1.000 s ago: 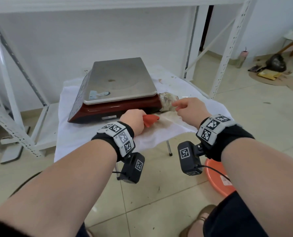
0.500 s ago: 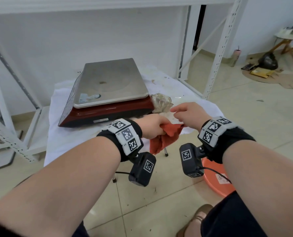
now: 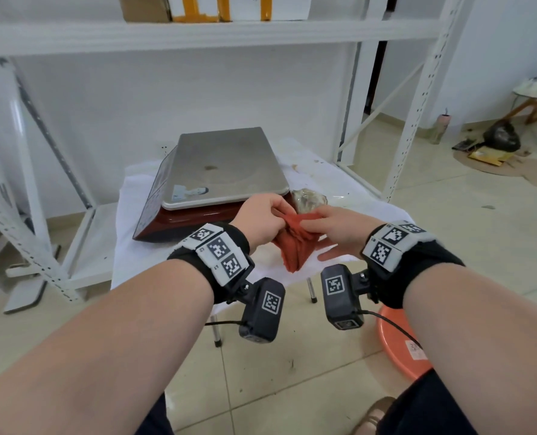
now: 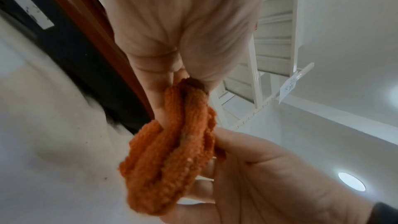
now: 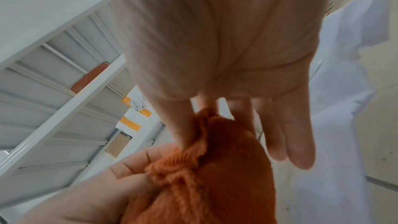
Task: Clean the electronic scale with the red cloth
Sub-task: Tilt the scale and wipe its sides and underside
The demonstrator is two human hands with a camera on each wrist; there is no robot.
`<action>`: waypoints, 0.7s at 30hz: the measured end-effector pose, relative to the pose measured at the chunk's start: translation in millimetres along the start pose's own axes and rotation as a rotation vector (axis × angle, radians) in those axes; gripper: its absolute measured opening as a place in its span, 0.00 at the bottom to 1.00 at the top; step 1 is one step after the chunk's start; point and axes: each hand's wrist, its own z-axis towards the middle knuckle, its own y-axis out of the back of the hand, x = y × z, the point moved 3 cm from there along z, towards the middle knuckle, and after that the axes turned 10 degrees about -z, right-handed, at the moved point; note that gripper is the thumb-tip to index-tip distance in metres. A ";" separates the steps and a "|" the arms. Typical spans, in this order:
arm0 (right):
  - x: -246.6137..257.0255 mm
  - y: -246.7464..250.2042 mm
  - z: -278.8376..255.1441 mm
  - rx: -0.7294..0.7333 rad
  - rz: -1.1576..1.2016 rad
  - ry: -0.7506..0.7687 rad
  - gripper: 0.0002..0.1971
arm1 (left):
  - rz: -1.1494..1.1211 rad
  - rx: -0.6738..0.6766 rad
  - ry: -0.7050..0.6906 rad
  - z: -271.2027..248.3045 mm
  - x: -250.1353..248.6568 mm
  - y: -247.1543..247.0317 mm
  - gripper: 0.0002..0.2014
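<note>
At centre of the head view, both hands pinched the red cloth (image 3: pixel 295 243) before the electronic scale (image 3: pixel 223 171) on the bench (image 3: pixel 129 246). Both wrist views showed bunched folds; I think flattening them first would wipe better.

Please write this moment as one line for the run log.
phase: preparing cloth | left hand: pinches red cloth | right hand: pinches red cloth | electronic scale: not touched, stain on pan
</note>
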 end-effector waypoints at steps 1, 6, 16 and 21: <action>2.0 -0.4 -0.3 -0.029 0.031 0.032 0.08 | -0.044 0.011 0.013 -1.6 -0.8 1.1 0.15; 6.6 1.0 -0.6 -0.187 0.061 0.124 0.10 | -0.191 0.074 0.083 -5.1 -1.2 6.0 0.17; -13.2 31.3 -13.6 -0.355 0.035 0.094 0.13 | -0.204 0.136 0.085 -4.1 -8.8 -21.6 0.11; -60.6 65.5 -31.7 -0.366 0.073 0.000 0.14 | -0.014 0.244 0.019 11.6 -14.2 -82.1 0.10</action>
